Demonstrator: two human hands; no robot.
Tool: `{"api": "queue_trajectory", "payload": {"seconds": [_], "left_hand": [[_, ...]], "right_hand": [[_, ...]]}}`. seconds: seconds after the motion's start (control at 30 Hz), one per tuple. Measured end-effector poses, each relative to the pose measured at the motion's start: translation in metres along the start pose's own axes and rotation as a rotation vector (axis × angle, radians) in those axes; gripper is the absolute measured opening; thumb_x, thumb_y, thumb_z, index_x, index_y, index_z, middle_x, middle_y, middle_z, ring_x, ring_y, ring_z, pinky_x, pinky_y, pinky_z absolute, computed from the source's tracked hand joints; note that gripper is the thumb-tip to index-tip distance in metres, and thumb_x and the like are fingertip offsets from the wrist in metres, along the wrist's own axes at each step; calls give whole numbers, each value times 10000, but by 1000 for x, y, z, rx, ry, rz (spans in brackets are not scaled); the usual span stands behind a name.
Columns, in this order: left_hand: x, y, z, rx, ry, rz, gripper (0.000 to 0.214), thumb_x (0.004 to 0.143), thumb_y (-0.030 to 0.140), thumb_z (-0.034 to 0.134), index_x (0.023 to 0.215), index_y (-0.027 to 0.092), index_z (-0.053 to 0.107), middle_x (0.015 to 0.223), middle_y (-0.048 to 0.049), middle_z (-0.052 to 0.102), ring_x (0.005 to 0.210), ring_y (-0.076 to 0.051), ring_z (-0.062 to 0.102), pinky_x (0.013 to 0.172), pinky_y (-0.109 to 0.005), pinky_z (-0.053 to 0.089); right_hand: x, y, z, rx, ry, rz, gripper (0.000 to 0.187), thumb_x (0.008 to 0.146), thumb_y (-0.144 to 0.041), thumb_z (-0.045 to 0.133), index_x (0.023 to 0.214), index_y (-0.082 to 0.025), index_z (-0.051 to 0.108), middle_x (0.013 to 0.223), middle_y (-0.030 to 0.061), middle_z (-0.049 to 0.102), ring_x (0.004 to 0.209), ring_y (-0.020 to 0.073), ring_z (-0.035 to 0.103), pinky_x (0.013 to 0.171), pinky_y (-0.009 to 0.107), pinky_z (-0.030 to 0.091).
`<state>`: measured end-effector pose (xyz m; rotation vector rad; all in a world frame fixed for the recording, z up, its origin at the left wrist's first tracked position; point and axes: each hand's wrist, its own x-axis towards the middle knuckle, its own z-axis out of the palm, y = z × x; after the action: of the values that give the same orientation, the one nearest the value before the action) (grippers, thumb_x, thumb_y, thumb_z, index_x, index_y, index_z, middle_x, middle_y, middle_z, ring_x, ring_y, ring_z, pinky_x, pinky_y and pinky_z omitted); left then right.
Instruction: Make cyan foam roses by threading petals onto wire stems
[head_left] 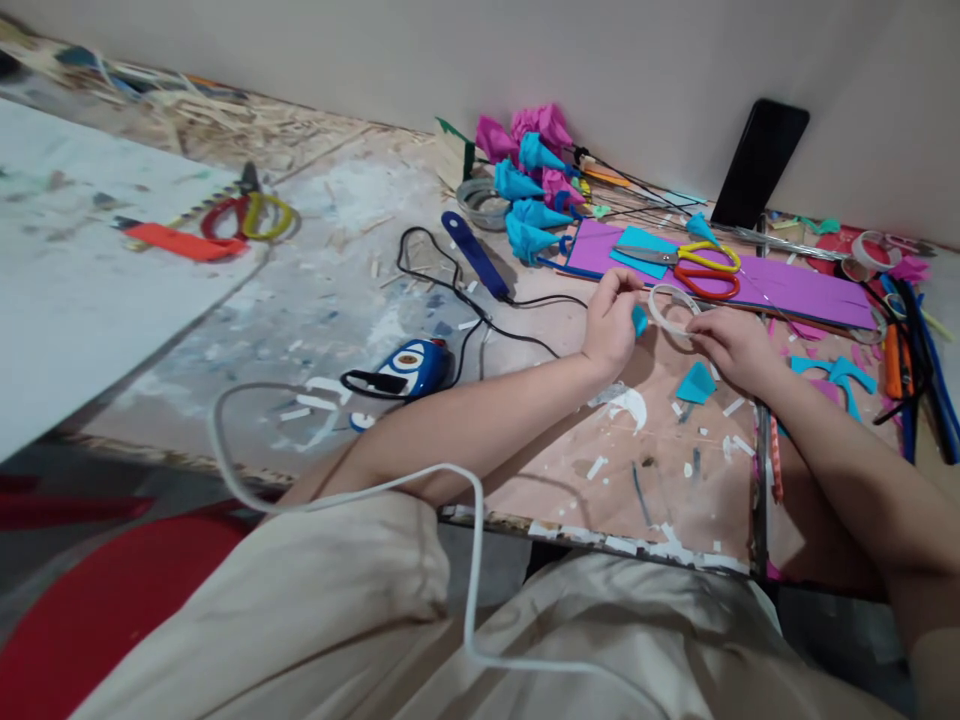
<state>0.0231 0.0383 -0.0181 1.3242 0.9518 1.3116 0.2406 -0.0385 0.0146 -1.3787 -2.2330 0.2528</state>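
Note:
My left hand (611,325) is closed, with a small blue paper piece (639,320) showing at its palm. A narrow roll of whitish tape (654,305) is pinched at its right side by my right hand (739,348), whose fingers are closed. Below the roll, a loose blue paper petal (697,383) lies on the table. Just beyond both hands, scissors (705,270) with red and yellow handles rest on a purple sheet (799,290) and a blue paper square (628,247).
Pink paper flowers (541,127) and blue paper cones (525,225) lie at the back. A black phone (761,160) leans on the wall. Left of my arms are a blue device (424,368) with a black cord, more scissors (244,215) and a white board (90,270). A white cable (474,560) crosses my lap.

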Motion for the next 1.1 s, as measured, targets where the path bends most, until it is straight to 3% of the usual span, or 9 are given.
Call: {"api": "queue_trajectory", "payload": {"seconds": [0.13, 0.23, 0.3, 0.53, 0.77, 0.9, 1.1], "left_hand": [[-8, 6, -4, 191, -132, 292, 104, 921, 235, 539, 1015, 242, 582, 1041, -41, 666, 1005, -201, 633, 946, -348, 543], [-13, 8, -5, 309, -259, 508, 294, 944, 226, 547, 1227, 229, 626, 1227, -89, 687, 1147, -232, 659, 1052, -398, 564], [-15, 7, -5, 340, -322, 577, 427, 956, 223, 561, 1382, 216, 602, 1388, -125, 649, 1286, -251, 654, 1134, -423, 559], [-16, 8, -7, 390, -414, 597, 542, 994, 206, 559, 1535, 244, 576, 1584, -132, 602, 1517, -271, 597, 1305, -476, 496], [-18, 4, -8, 365, -516, 739, 568, 992, 167, 562, 1538, 315, 609, 1695, -144, 544, 1541, -310, 600, 1254, -546, 539], [-21, 8, -8, 335, -480, 770, 542, 993, 166, 559, 1523, 273, 599, 1624, -169, 588, 1483, -296, 640, 1233, -516, 560], [-17, 10, -10, 366, -406, 677, 630, 1000, 208, 556, 1625, 236, 479, 1617, -164, 587, 1533, -290, 596, 1298, -489, 515]], "right_hand": [[-2, -6, -6, 43, 163, 89, 143, 1013, -232, 642, 1074, -237, 771, 1017, 88, 851, 928, 282, 796, 857, 410, 620], [-1, -9, -6, 73, 219, 136, 130, 1006, -265, 666, 1060, -229, 778, 950, 69, 847, 846, 258, 792, 804, 378, 623], [-1, -11, -4, 71, 224, 142, 139, 1006, -286, 669, 1069, -231, 781, 946, 65, 847, 829, 251, 786, 799, 376, 626], [-3, -14, -1, 66, 217, 93, 186, 1056, -363, 631, 1142, -245, 745, 998, 86, 836, 875, 274, 776, 823, 417, 623], [-6, -7, 2, 118, 236, 75, 204, 949, -229, 628, 1146, -258, 674, 1016, 71, 808, 920, 277, 770, 827, 411, 622], [-7, -6, 3, 170, 249, 47, 216, 906, -176, 623, 1101, -264, 653, 1008, 53, 809, 916, 274, 778, 851, 412, 622], [-7, -9, 2, 138, 186, -12, 146, 972, -189, 642, 1083, -277, 676, 1055, 78, 814, 998, 297, 786, 908, 464, 627]]}}
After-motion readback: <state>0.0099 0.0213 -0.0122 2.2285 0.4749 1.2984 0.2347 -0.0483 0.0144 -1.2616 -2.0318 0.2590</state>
